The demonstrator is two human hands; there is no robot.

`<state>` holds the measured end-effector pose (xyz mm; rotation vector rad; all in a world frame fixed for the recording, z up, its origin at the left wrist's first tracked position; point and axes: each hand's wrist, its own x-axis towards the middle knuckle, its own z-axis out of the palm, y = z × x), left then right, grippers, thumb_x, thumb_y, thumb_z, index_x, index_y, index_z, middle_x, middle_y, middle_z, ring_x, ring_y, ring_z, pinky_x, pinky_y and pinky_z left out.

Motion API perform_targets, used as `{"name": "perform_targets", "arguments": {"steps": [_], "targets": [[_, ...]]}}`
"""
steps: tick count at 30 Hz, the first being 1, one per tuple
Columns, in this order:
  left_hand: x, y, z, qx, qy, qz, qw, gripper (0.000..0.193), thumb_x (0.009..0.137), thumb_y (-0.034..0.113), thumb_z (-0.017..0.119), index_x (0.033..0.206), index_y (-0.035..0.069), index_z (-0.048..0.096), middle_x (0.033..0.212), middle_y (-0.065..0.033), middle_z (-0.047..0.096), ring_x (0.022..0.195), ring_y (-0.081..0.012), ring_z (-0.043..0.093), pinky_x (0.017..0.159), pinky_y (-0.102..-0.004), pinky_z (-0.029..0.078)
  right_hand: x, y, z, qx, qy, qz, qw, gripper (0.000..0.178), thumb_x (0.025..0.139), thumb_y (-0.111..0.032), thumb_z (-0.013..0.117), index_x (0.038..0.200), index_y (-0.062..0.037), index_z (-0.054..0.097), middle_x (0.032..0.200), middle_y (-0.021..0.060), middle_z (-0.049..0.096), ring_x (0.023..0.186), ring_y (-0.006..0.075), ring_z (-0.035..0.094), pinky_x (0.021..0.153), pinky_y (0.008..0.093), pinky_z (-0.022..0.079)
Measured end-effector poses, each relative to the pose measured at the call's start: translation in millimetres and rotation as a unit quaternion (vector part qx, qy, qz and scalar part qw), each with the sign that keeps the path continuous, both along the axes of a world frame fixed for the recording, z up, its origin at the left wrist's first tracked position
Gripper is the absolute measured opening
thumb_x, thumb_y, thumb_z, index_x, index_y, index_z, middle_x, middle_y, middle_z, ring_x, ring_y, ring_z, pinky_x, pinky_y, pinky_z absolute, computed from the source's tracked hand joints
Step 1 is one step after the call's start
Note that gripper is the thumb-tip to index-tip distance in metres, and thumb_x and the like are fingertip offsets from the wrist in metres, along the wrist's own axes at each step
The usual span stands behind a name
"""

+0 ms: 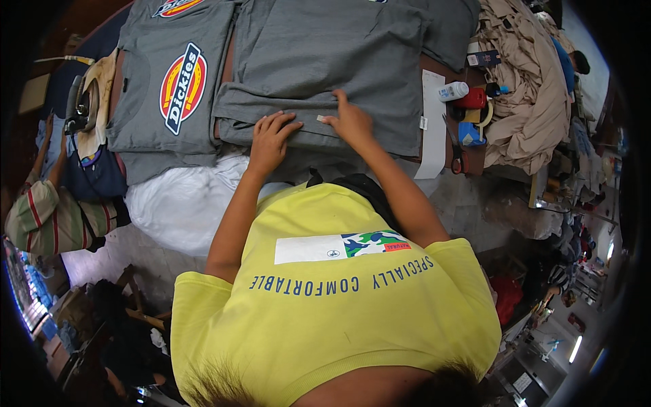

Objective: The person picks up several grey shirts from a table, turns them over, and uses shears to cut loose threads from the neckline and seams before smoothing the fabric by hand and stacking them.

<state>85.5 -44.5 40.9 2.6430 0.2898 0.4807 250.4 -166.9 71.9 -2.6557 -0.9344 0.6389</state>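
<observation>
A dark grey T-shirt lies spread on the table before me, with its near edge folded into a band. My left hand rests on that band, fingers stretched out and slightly apart. On the band's right part lies my right hand, its index finger and thumb spread and its other fingers mostly hidden. A small pale tag-like piece shows at the right thumb's tip; I cannot tell whether it is attached to the cloth. Left of this shirt is another grey T-shirt with a red and yellow emblem.
To the right are a white paper strip, scissors, a white bottle and a heap of beige cloth. White fabric bulges below the table's near edge. At far left, a person in a striped shirt is near an iron.
</observation>
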Motion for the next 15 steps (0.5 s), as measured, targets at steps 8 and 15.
{"name": "perform_targets", "arguments": {"steps": [8,15], "targets": [[-32.1,46.8,12.2,0.122,0.025,0.034,0.992,0.034,0.081,0.010,0.054,0.114,0.018,0.055,0.121,-0.0013,0.050,0.115,-0.0229,0.042,0.095,-0.0391,0.030,39.6,-124.6,-9.1,0.076,0.010,-0.096,0.992,0.038,0.071,-0.022,0.069,0.103,-0.0131,0.053,0.081,0.0106,0.060,0.076,0.0320,0.057,0.069,0.0409,0.044],[-53.6,112.6,10.4,0.078,0.045,0.053,0.995,0.038,0.076,0.004,0.057,0.112,0.014,0.056,0.116,-0.0044,0.053,0.109,-0.0253,0.046,0.091,-0.0372,0.036,47.0,-213.9,-3.3,0.151,-0.133,-0.001,0.980,0.043,0.059,-0.004,0.072,0.100,-0.0136,0.062,0.099,0.0047,0.055,0.094,0.0266,0.049,0.082,0.0356,0.040]]}}
